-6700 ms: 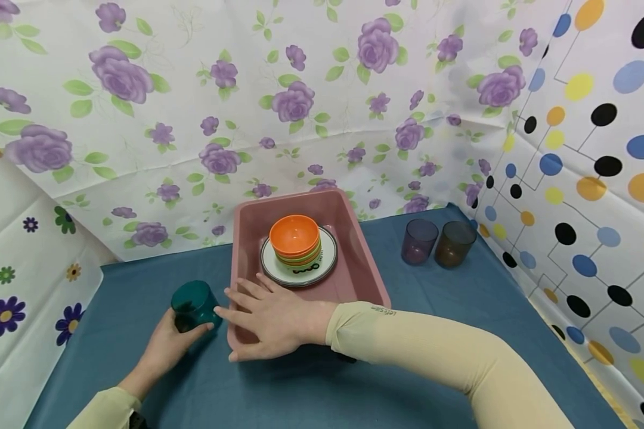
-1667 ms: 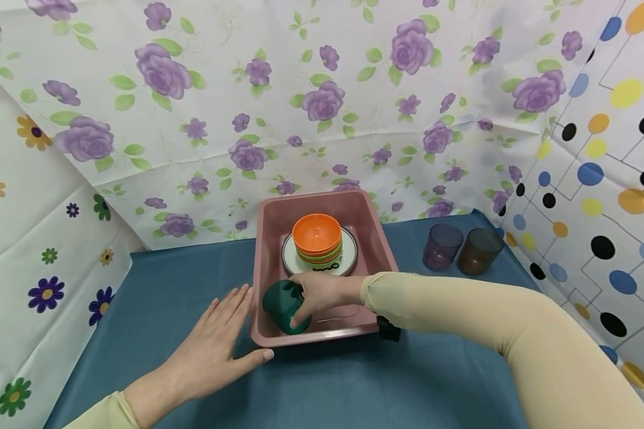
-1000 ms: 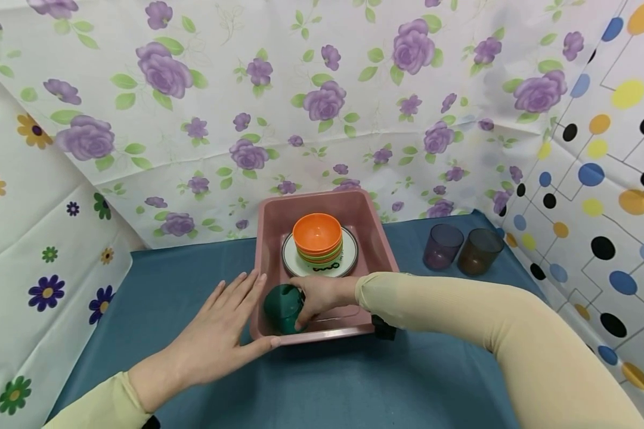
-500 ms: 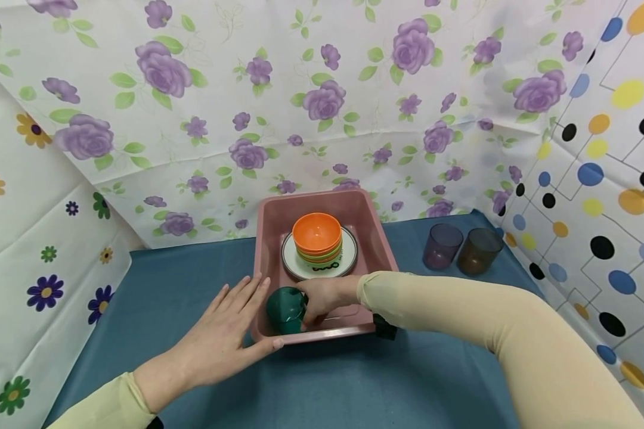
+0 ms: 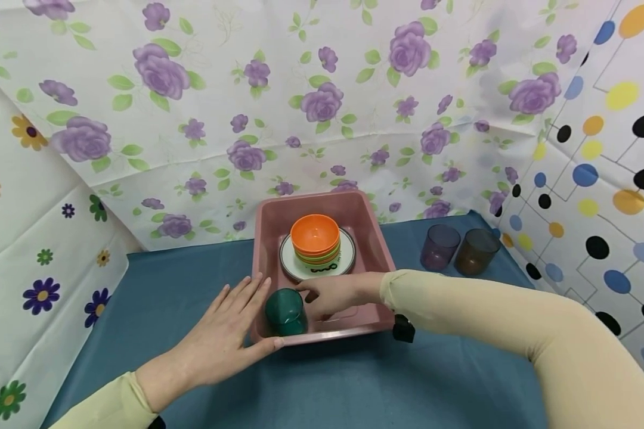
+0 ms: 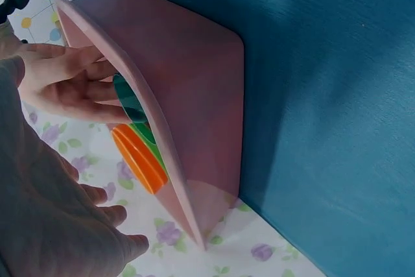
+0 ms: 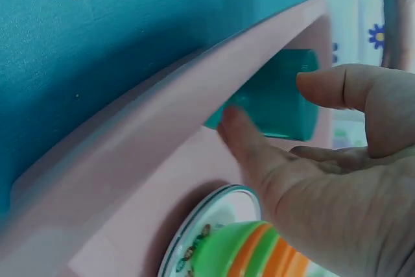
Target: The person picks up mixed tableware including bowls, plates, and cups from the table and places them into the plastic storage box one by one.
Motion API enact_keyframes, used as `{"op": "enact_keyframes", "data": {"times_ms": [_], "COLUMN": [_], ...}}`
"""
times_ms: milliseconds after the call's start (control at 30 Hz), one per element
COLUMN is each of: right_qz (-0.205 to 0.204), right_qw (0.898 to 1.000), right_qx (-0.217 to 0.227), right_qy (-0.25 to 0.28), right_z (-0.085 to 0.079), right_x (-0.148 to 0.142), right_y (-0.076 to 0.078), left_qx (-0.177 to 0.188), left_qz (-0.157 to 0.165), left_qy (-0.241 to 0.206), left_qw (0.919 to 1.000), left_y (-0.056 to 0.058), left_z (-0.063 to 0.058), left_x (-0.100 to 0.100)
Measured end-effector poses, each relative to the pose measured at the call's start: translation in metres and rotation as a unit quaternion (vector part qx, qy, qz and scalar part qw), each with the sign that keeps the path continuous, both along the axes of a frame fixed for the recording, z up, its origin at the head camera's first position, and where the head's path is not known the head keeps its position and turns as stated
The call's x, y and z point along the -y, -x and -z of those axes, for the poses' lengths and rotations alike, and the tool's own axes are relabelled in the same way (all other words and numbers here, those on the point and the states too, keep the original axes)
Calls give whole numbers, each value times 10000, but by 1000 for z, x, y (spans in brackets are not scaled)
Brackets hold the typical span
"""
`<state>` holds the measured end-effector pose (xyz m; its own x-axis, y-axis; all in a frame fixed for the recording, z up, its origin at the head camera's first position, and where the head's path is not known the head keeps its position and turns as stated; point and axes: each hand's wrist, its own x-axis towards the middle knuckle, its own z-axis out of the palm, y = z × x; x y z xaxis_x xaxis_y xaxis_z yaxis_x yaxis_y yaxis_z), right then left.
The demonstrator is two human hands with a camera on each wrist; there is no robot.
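A teal see-through cup [image 5: 286, 311] stands in the front left corner of a pink basin [image 5: 324, 338]. My right hand [image 5: 330, 293] is inside the basin just right of the cup, thumb and fingers spread apart around nothing; in the right wrist view the hand [image 7: 337, 167] is close to the cup [image 7: 279, 98]. My left hand [image 5: 214, 339] has straight fingers, lying over the basin's left rim near the corner, with the thumb along the front edge. Behind the cup, a stack of orange and green bowls [image 5: 315, 235] sits on white plates [image 5: 346, 253].
A purple cup [image 5: 439, 247] and a brown cup [image 5: 476, 252] stand side by side on the blue cloth [image 5: 354, 387], right of the basin. Flowered sheeting [image 5: 322, 155] hangs behind, and a dotted sheet [image 5: 601, 196] borders the right side.
The teal cup, held in my left hand outside the basin at first, was lowered into the corner by my right hand. My right hand has now released it and shifted right.
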<state>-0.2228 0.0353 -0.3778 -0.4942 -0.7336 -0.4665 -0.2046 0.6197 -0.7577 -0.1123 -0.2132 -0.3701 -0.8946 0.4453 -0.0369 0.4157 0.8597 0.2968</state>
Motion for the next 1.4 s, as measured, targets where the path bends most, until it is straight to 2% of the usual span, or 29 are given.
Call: {"op": "enact_keyframes", "data": {"times_ms": [100,167,300,467,633,700,767,833,1100,1267,1400], "right_qz": [-233,-312,-244,-266,-425,-453,-416,-350,59,458,702], "right_qw": [9967,9900,9748,9504,9193,9078,9017,8998,9149,9199,9175], "right_qx": [-771,-1370,-2217,-3093,-3874,-4124,-4247,-4281,-3965,-3838,-3871], "right_qy": [-80,-130,-15,-171,-537,-614,-691,-763,-753,-664,-580], "right_z": [-9,-16,-25,-30,-29,-27,-24,-21,-12,-12,-12], "right_x": [-11,-20,-38,-65,-89,-97,-105,-111,-123,-132,-142], "right_y": [-5,-9,-17,-27,-37,-41,-45,-47,-50,-51,-51], "left_qx": [-34,-54,-72,-236,-456,-509,-524,-524,-466,-483,-515], "left_qz": [2,14,31,96,168,206,248,284,375,540,739], "left_qy": [-27,-40,-59,-108,-102,-69,-41,-24,-8,11,99], "left_qw": [10000,10000,10000,9996,9988,9985,9983,9982,9982,9974,9959], "left_y": [1,2,4,6,9,10,11,12,13,13,14], "left_z": [0,0,-1,-3,-4,-4,-4,-4,-5,-6,-5], "left_x": [-1,-2,-4,-6,-11,-13,-16,-18,-25,-34,-43]}}
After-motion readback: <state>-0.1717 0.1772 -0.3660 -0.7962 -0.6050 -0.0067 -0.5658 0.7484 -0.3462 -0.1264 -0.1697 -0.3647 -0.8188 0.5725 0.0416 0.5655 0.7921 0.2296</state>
